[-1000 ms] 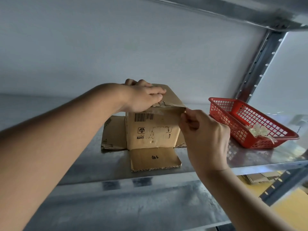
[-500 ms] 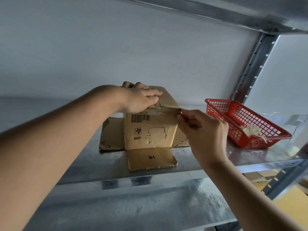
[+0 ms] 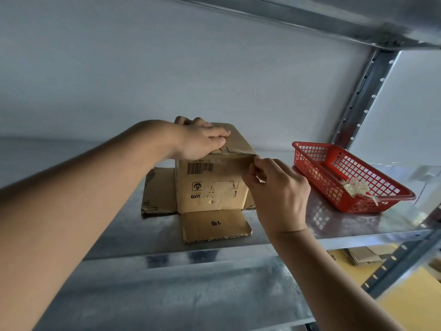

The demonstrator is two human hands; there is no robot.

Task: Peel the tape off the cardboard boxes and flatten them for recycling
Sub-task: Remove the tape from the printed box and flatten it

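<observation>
Shelf [image 3: 334, 225]: galvanised metal, reflective, part of a rack with a perforated grey upright [image 3: 358, 99] at the rear right corner and another metal deck overhead. Wall [image 3: 167, 68]: plain pale grey behind the shelf. Lower level, seen past the front right corner: yellow surface with flattened cardboard [image 3: 365, 255] lying on it. Box [image 3: 212, 185]: brown cardboard, upside down near the middle of the shelf, its printed lettering and barcode inverted; bottom flaps splayed flat on the shelf, one toward the front edge, one to the left, one partly hidden at the right. Basket [image 3: 343, 177]: red plastic mesh, toward the right edge of the shelf, apart from the box, holding a crumpled pale wad [image 3: 355, 187] that looks like used tape. Left hand [image 3: 200, 142]: laid on the top face of the box at its left front edge, fingers curled over the top, thumb along the front rim, holding the box down. Right hand [image 3: 276, 187]: at the top right front corner of the box, thumb and forefinger pinched narrow on a clear strip of tape [image 3: 238, 161] that runs along the upper front face; the fingertips touch the corner, the other fingers folded into the palm. Tape surface is glossy and hard to trace; how far it has lifted cannot be told.
</observation>
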